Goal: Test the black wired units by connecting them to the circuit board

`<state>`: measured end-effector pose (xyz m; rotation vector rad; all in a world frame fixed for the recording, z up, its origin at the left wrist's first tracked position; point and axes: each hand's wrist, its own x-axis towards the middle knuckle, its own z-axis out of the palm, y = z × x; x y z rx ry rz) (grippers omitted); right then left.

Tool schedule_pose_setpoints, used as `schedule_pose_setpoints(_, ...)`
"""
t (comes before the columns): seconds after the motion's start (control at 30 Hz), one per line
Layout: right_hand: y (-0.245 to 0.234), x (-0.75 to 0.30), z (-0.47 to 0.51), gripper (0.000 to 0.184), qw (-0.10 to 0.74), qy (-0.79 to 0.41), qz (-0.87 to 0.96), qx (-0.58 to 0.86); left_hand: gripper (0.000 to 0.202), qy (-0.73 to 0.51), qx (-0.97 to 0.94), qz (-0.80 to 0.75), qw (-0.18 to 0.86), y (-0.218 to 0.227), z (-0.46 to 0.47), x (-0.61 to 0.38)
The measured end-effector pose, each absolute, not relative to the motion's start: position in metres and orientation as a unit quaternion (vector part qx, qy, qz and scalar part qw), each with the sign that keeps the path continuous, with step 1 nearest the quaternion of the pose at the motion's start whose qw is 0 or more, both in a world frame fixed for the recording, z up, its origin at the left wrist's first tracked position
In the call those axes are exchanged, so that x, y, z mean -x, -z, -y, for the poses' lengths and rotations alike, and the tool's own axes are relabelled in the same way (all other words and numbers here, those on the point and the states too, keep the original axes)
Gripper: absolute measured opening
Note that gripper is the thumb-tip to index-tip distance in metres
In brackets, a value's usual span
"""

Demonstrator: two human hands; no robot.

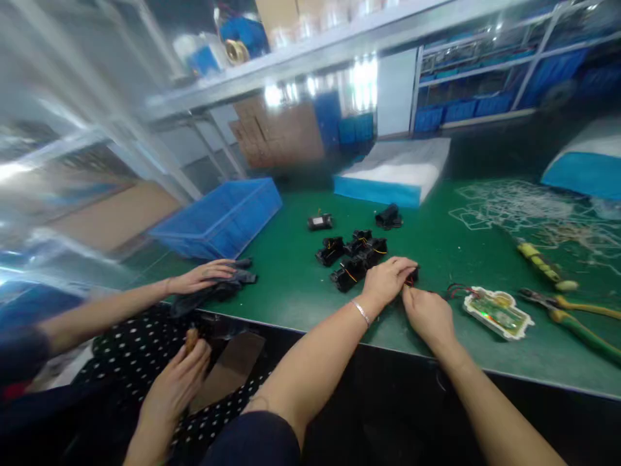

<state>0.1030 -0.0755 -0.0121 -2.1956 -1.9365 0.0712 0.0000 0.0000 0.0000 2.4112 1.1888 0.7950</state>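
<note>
My left hand [389, 279] bends its fingers over a small black plastic part [413, 277], mostly hidden behind them. My right hand [430, 317] pinches at the near side of the same part, its fingertips close to the left ones. Left of my hands sits a cluster of black plastic housings [355, 262] with yellow wires. To the right lies a white-framed circuit board [499, 313], with red and black wires reaching toward my right hand. Whether those wires join the held part, I cannot tell.
Pliers [557, 307] and a yellow-green screwdriver [538, 262] lie right, near tangled white wires [524, 207]. Farther back are two black parts [320, 222] and a foam block [388, 168]. A blue bin [218, 217] stands left, near a co-worker's hand [204, 277] on dark parts.
</note>
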Motion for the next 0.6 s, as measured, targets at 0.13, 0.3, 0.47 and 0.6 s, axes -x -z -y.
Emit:
schedule_pose_setpoints(0.13,0.009,-0.103,0.082,0.049,0.117,-0.032,0.652,0.749,0.028,-0.272,-0.854,-0.403,0.186,-0.003,0.001,0.000)
schedule_pose_setpoints(0.3,0.007,-0.109,0.091,0.048,0.139,-0.081,0.626,0.763,0.028,-0.266,-0.856,-0.391,0.210,-0.011,0.002,0.003)
schedule_pose_setpoints(0.47,0.002,-0.108,0.115,0.032,0.175,-0.020,0.638,0.749,0.027,-0.273,-0.855,-0.385,0.217,-0.013,0.002,0.002)
schedule_pose_setpoints(0.6,-0.001,-0.099,0.127,0.031,0.142,0.067,0.636,0.755,0.027,-0.279,-0.851,-0.393,0.206,-0.013,0.005,-0.001)
